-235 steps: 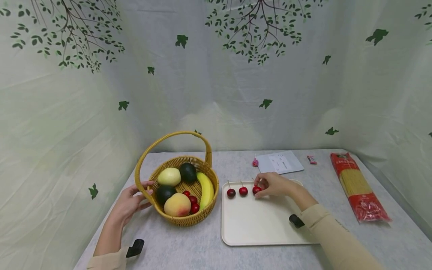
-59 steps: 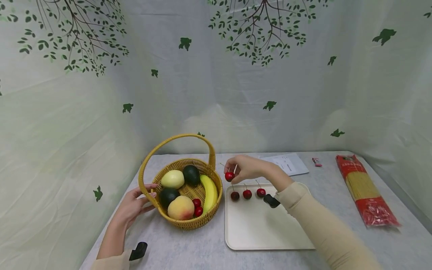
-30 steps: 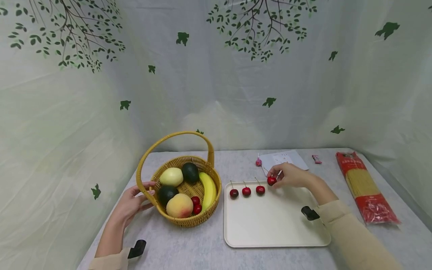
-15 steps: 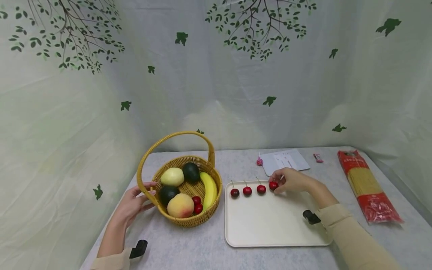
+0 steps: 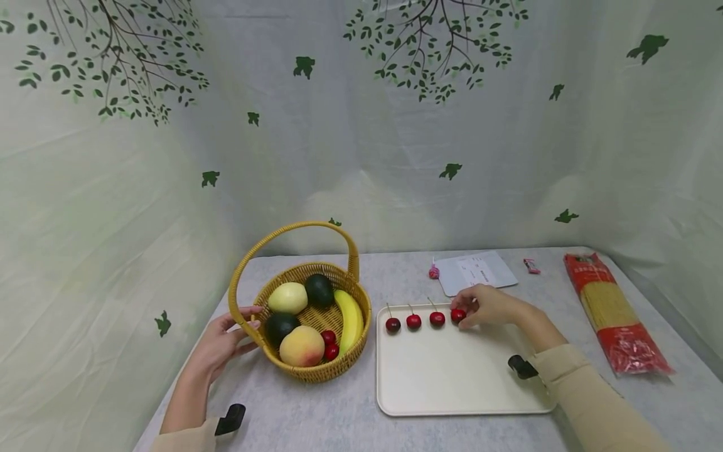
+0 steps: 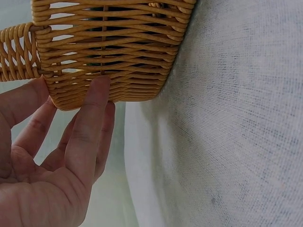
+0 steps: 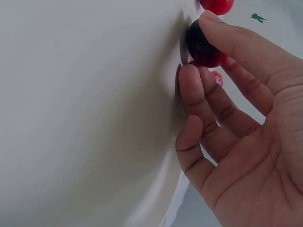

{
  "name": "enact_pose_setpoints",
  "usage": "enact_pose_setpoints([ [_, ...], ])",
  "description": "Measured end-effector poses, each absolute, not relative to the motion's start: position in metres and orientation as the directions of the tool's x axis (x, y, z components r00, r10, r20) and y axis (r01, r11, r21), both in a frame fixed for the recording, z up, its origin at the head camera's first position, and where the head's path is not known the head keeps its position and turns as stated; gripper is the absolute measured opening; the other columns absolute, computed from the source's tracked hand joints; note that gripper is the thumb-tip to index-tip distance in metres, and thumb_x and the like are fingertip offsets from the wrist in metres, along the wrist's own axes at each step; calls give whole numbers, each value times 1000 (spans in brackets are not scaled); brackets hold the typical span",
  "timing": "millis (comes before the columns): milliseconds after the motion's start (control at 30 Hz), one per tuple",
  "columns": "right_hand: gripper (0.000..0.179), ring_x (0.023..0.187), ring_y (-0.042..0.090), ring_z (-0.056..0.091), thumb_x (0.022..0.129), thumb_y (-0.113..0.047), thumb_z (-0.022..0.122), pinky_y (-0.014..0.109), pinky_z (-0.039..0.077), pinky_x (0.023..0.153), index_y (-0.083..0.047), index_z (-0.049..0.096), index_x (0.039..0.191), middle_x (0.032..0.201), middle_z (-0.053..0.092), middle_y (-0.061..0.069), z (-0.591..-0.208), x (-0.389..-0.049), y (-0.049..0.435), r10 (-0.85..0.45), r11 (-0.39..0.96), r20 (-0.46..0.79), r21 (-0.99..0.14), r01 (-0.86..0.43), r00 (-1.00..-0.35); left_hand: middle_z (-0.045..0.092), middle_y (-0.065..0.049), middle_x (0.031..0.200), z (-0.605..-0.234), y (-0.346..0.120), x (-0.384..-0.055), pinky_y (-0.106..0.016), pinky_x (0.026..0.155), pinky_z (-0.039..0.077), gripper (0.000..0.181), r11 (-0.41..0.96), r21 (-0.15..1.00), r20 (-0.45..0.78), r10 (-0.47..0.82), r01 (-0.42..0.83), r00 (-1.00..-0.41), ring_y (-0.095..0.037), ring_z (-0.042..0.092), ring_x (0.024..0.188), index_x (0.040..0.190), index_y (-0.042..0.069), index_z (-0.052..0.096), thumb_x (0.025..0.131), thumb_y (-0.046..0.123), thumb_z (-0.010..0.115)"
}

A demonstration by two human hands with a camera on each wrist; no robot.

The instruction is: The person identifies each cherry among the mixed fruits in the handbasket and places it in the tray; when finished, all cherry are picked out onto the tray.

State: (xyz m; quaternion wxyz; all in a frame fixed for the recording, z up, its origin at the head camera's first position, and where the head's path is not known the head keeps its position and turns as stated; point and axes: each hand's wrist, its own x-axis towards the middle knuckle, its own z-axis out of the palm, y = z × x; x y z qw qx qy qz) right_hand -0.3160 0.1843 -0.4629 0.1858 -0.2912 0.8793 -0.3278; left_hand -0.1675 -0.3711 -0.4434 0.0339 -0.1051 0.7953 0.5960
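My right hand (image 5: 487,307) pinches a red cherry (image 5: 457,316) between thumb and fingers, low at the far edge of the white tray (image 5: 446,383). The right wrist view shows this cherry (image 7: 204,46) dark and close to the tray surface. To its left, several stemmed cherries (image 5: 414,322) lie in a row. With fairly straight fingers, my left hand (image 5: 219,345) touches the left side of the wicker basket (image 5: 307,375), by the foot of its handle. The left wrist view has fingertips (image 6: 99,87) against the woven wall.
In the basket lie a peach (image 5: 302,346), a banana (image 5: 349,317), two dark green fruits (image 5: 319,290), a pale yellow fruit (image 5: 288,297) and red cherries (image 5: 331,351). A white card (image 5: 480,271), pink lollipop (image 5: 433,272), small wrapped candy (image 5: 531,266) and noodle pack (image 5: 615,317) lie beyond and right.
My right hand has brought one more cherry from the basket side rightward over the tray and lowered it at the row's right end. The left hand stays at the basket.
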Motion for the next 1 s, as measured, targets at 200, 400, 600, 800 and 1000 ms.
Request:
enact_pose_setpoints([
  [200, 33, 87, 15, 57, 87, -14, 89, 23, 49, 74, -8, 75, 116, 95, 68, 1, -465, -316, 187, -629, 617, -137, -686, -385, -765, 43, -21, 159, -444, -371, -169, -37, 97, 66, 44, 271, 941, -176, -124, -204, -977, -5, 66, 111, 150, 2, 57, 109, 13, 63],
  [400, 36, 88, 16, 58, 86, -14, 90, 24, 50, 75, -8, 75, 118, 96, 68, 0, -466, -315, 189, -624, 625, -139, -679, -386, -769, 43, -20, 159, -445, -372, -169, -37, 97, 66, 43, 261, 943, -178, -124, -205, -976, -4, 67, 110, 150, 3, 57, 109, 13, 63],
  [600, 40, 91, 17, 59, 86, -16, 91, 27, 53, 79, -8, 74, 122, 101, 70, 1, -462, -316, 190, -621, 631, -140, -673, -385, -771, 42, -21, 160, -445, -372, -168, -37, 97, 65, 43, 262, 942, -181, -127, -209, -975, -6, 66, 111, 150, 4, 57, 109, 12, 63],
  [800, 38, 94, 19, 63, 90, -18, 87, 31, 55, 84, -9, 73, 123, 103, 71, 4, -451, -317, 191, -609, 639, -150, -674, -371, -779, 43, -21, 159, -445, -371, -168, -36, 97, 66, 43, 257, 944, -180, -127, -208, -975, -5, 67, 110, 150, 2, 56, 109, 12, 63],
  [1000, 38, 92, 19, 64, 93, -20, 85, 30, 57, 83, -6, 72, 126, 104, 70, 4, -432, -321, 177, -631, 624, -124, -668, -406, -766, 43, -20, 159, -444, -371, -168, -36, 97, 66, 43, 256, 945, -178, -128, -206, -976, -4, 67, 109, 151, 3, 57, 109, 13, 63],
])
